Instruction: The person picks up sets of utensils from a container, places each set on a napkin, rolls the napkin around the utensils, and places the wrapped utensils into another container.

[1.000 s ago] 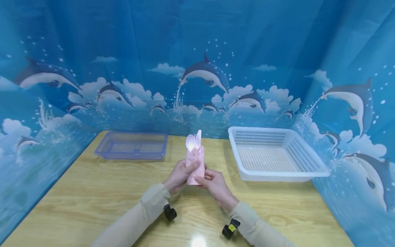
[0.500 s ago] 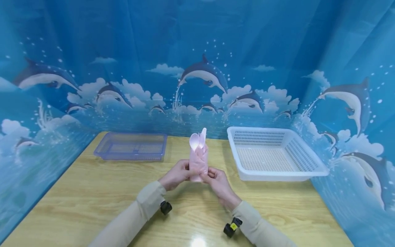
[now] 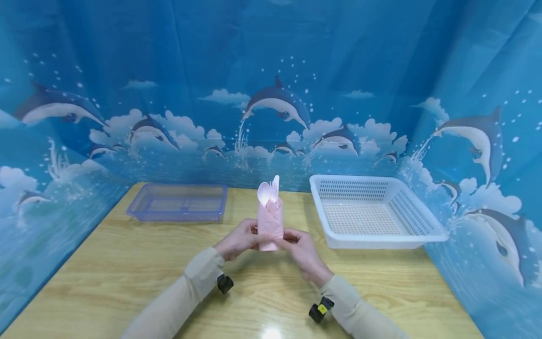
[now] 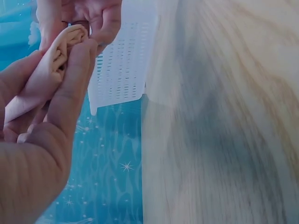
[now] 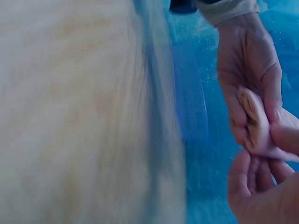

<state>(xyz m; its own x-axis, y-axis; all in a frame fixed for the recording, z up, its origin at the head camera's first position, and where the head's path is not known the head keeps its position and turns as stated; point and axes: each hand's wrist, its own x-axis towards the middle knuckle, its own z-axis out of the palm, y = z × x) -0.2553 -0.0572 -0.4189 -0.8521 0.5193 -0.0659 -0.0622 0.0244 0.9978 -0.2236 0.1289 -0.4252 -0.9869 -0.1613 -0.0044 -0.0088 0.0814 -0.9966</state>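
A pink napkin, folded into a pouch, stands upright between both hands in front of the body. From its top stick out a pale pink spoon, a fork and a knife. The left hand grips the lower left side, its thumb across the front. On the lower right side, the right hand pinches the napkin with thumb and fingers. In the left wrist view the rolled layers of the napkin's bottom end show; the cutlery is hidden there.
A purple transparent basket stands at the back left of the wooden table. At the back right is a larger white perforated basket. A blue dolphin-print curtain surrounds the table's back and sides.
The left hand has slid down from the napkin's middle to its lower left side. The right thumb has moved slightly up and right. The bundle tilted right, then straightened a little.
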